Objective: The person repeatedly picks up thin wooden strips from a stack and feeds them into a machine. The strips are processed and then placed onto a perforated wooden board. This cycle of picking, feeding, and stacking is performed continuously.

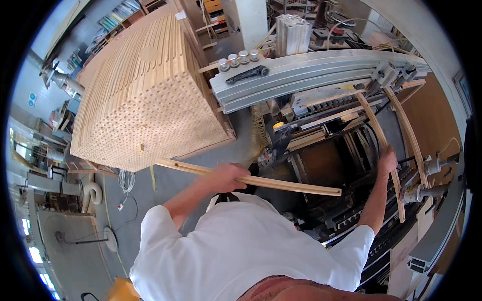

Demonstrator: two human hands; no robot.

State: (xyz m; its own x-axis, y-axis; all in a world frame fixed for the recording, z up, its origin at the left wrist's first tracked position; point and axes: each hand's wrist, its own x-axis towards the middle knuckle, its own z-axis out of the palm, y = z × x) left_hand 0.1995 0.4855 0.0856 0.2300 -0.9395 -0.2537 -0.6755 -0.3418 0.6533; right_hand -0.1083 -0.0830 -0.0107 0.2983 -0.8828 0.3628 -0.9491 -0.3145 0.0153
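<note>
White-sleeved left hand (227, 176) grips a curved wooden slat (281, 183) mid-length — open floor lies left, beside the stacked slat pallet (145, 95). Right hand (387, 161) closes around a second slat (385, 145) seated on the machine bed (321, 165) — rails close alongside.

Two curved slats (281, 184) (386, 145) (pale wood)

Floor (165, 183): grey concrete — bears the tall stack of wooden slats (145, 90).
Machine bed (301, 75): black handle (247, 74) — four metal cylinders (239, 59).
</note>
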